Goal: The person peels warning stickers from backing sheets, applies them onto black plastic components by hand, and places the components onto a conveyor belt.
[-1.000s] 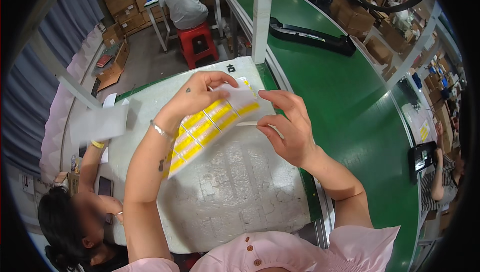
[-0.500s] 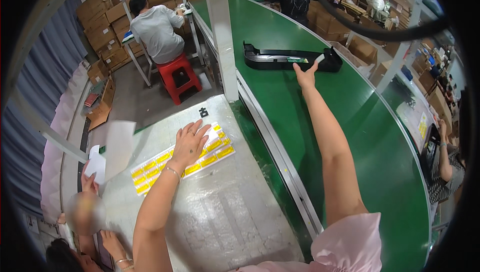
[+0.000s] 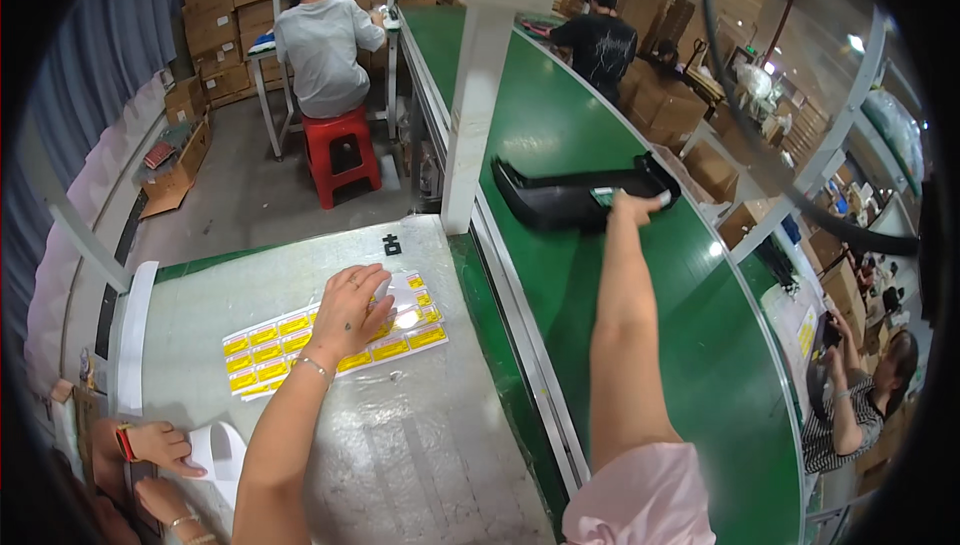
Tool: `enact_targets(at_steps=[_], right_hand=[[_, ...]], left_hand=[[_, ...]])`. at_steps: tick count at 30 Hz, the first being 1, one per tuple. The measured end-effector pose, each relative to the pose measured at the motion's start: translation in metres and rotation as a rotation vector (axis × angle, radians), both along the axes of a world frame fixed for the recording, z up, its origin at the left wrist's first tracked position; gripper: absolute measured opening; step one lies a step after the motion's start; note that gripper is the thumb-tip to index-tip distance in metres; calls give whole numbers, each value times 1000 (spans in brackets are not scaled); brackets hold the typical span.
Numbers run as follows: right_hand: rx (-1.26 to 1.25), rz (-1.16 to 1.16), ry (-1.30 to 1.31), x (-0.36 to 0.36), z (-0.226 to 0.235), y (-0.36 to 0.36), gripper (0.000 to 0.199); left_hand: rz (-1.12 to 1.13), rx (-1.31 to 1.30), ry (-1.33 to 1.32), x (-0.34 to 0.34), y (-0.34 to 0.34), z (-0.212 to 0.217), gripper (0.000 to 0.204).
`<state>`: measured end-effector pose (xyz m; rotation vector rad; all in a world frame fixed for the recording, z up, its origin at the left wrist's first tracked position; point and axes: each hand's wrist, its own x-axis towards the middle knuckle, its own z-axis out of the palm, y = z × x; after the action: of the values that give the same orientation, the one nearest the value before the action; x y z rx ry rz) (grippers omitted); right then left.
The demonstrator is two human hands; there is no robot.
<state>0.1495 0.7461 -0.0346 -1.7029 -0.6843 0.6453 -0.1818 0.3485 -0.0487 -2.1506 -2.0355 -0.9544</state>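
My left hand (image 3: 348, 317) rests on a sheet of yellow-and-white labels (image 3: 272, 347) on the worktable. Its fingers are bent, and a small white piece (image 3: 381, 289) shows between thumb and forefinger. Stretched out over the green belt, my right hand (image 3: 630, 209) grips the near edge of a long black plastic housing (image 3: 560, 203). The housing has raised ends and is smeared by motion. A small green-and-white part (image 3: 602, 196) sits in it beside my fingers. Something small and white (image 3: 663, 201) shows at my right fingertips.
The green conveyor belt (image 3: 690, 345) runs along the right, behind a metal rail (image 3: 530, 355). A white post (image 3: 475, 115) stands between table and belt. At lower left, another person's hand (image 3: 165, 448) touches curled white paper (image 3: 218, 450). A seated person (image 3: 328, 50) works ahead.
The black housing has swung nearer and tilted, with my right hand now on its near edge. My left fingers have curled together. The other person's white paper has come down onto the table.
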Motion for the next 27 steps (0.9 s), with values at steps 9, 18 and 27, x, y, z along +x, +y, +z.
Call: enact_targets(at_steps=[9, 18, 27], right_hand=[[205, 759, -278, 142, 93, -225, 89], [550, 1167, -990, 74, 209, -429, 79], [1556, 1632, -1284, -49, 171, -452, 34]], left_hand=[[200, -55, 247, -6, -14, 3, 40], [-288, 730, -259, 127, -155, 132, 20], [139, 406, 143, 140, -290, 177, 49]])
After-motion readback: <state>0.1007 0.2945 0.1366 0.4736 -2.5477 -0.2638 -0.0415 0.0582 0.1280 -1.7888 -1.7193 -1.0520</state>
